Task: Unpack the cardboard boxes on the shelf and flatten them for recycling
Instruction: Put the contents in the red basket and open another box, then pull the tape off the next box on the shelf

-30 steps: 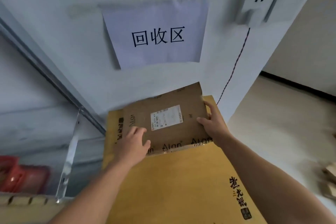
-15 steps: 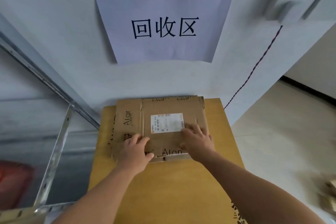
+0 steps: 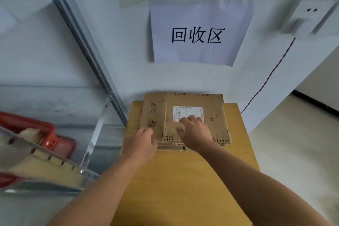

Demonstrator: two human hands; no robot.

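Pressure counts: your right hand lies spread flat on the flattened box, centre frame atop the yellow cardboard. Your left hand rests on its near-left corner, grip unclear. Press the creases flat, edges squared.

The right hand covers part of the shipping label, whose print is too small to read.

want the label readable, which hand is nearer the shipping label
Right. The right hand has fingertips on the shipping label; the left hand sits left of it, on the box edge.
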